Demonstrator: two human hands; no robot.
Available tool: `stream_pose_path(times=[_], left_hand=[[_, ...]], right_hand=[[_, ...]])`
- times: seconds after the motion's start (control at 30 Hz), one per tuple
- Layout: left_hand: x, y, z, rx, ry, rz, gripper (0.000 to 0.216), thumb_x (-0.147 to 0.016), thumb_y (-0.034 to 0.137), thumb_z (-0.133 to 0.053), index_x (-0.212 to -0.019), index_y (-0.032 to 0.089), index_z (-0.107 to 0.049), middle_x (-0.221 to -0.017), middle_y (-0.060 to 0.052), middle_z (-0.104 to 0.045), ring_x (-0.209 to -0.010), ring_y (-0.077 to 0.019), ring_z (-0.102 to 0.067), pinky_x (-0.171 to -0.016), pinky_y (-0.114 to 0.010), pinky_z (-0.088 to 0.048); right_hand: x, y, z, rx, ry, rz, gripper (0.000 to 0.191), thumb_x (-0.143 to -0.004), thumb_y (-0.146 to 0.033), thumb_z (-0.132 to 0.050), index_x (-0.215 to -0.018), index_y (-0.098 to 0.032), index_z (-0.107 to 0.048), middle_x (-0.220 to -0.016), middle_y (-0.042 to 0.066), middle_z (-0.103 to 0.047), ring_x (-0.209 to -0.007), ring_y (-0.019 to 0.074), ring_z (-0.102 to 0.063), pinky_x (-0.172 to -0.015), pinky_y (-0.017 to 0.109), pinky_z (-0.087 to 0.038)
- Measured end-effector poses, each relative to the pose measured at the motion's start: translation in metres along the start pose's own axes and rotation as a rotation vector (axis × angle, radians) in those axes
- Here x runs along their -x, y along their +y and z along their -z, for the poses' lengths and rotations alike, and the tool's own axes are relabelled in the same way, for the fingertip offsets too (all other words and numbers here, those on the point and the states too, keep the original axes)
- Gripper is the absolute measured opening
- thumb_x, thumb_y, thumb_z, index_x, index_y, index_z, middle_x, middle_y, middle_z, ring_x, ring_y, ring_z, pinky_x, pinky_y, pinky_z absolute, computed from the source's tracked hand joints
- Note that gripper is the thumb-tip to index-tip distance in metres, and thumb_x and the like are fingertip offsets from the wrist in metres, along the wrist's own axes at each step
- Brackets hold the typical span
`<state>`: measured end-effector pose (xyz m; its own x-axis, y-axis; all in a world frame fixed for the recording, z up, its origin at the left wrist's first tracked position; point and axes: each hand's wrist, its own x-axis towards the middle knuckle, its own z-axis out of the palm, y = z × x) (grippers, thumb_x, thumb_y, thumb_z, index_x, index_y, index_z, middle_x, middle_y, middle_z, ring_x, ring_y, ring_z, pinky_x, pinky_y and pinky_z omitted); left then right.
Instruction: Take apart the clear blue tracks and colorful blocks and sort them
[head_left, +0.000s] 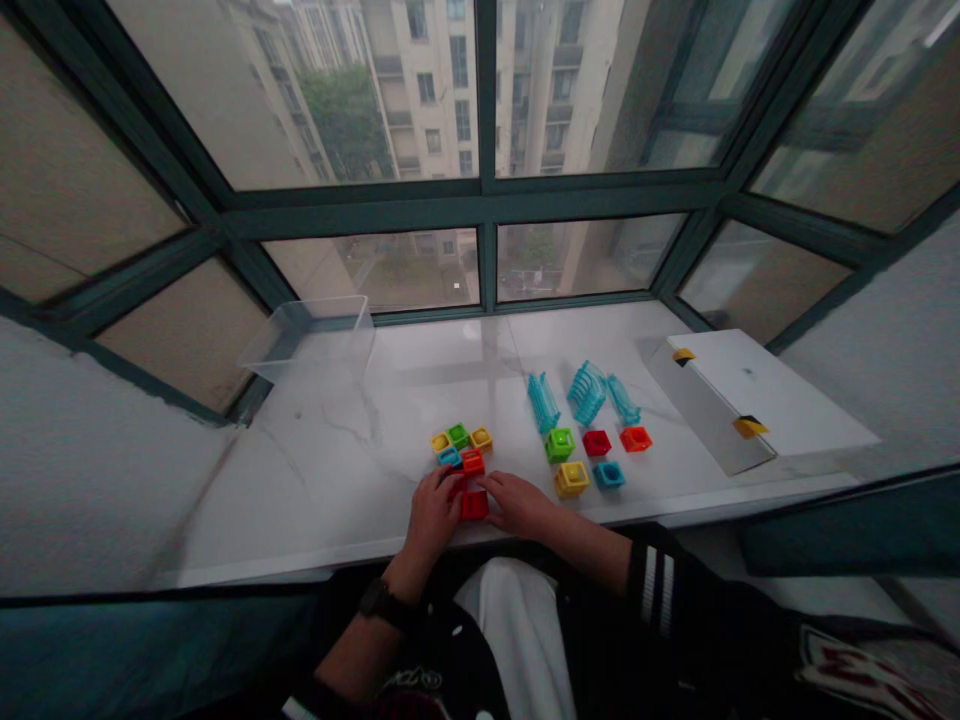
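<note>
At the front edge of the white marble-patterned ledge, my left hand (433,512) curls its fingers around the left side of a red building block (474,507). My right hand (519,504) presses its fingertips to the right side of the red piece. Fingers partly hide how the red parts join. Just beyond, an orange-red block (472,461) touches or nearly touches the red one. Behind it cluster a blue block (449,457), a green block (457,435) and two yellow blocks, one left (440,442) and one right (481,439).
To the right stand loose blocks: green (559,445), dark red (597,443), orange (636,438), yellow (571,479) and blue (609,474). Translucent blue track pieces (587,392) lie behind them. A clear plastic bin (307,340) sits back left, a white box (757,400) right. Windows border the ledge.
</note>
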<state>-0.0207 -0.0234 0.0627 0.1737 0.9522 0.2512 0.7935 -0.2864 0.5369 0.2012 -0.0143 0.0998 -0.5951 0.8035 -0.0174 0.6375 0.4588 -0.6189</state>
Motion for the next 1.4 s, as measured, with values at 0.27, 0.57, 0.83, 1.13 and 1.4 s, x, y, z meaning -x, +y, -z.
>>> stream_pose_path(times=[0.27,0.57,0.83,1.13,1.4], left_hand=[[0.001,-0.01,0.002,0.028,-0.062,0.016,0.035,-0.082,0.011,-0.065,-0.113,0.023,-0.077,-0.143,-0.011,-0.065,-0.13,-0.0311,-0.063,-0.114,-0.054,-0.05],[-0.001,-0.01,0.002,-0.024,-0.024,-0.026,0.023,-0.083,0.012,-0.066,-0.097,0.023,-0.08,-0.138,-0.012,-0.068,-0.123,-0.0312,-0.066,-0.108,-0.053,-0.054],[-0.005,-0.003,0.004,-0.012,-0.032,0.004,0.023,-0.079,0.009,-0.067,-0.095,0.022,-0.079,-0.134,-0.013,-0.069,-0.121,-0.0321,-0.066,-0.107,-0.054,-0.054],[-0.018,0.031,0.028,0.416,-0.053,0.07,0.046,-0.085,0.022,-0.071,-0.13,0.026,-0.067,-0.137,-0.01,-0.066,-0.13,-0.0302,-0.061,-0.117,-0.055,-0.046],[-0.02,0.074,0.037,0.986,-0.144,0.185,0.065,-0.086,0.037,-0.078,-0.144,0.025,-0.05,-0.146,-0.014,-0.062,-0.13,-0.0291,-0.065,-0.116,-0.053,-0.049]], right_hand=[[-0.004,0.0,-0.006,0.112,-0.085,-0.056,0.034,-0.086,-0.027,-0.076,-0.118,-0.019,-0.068,-0.12,0.013,-0.071,-0.106,0.0309,-0.07,-0.09,0.039,-0.056],[0.002,-0.004,0.0,0.151,-0.078,-0.118,0.034,-0.087,-0.035,-0.078,-0.116,-0.022,-0.067,-0.115,0.009,-0.07,-0.103,0.027,-0.07,-0.085,0.034,-0.053],[0.014,0.002,0.019,0.015,0.183,-0.112,0.036,-0.088,-0.025,-0.075,-0.121,-0.021,-0.062,-0.115,0.007,-0.066,-0.095,0.0205,-0.067,-0.083,0.032,-0.055],[0.022,-0.009,0.053,-0.156,0.476,0.08,0.052,-0.089,-0.017,-0.071,-0.138,-0.029,-0.057,-0.133,0.009,-0.061,-0.125,0.0258,-0.06,-0.108,0.046,-0.052],[0.026,-0.018,0.059,-0.166,0.519,0.21,0.05,-0.093,-0.018,-0.069,-0.14,-0.033,-0.059,-0.138,0.009,-0.06,-0.129,0.0254,-0.058,-0.109,0.047,-0.053]])
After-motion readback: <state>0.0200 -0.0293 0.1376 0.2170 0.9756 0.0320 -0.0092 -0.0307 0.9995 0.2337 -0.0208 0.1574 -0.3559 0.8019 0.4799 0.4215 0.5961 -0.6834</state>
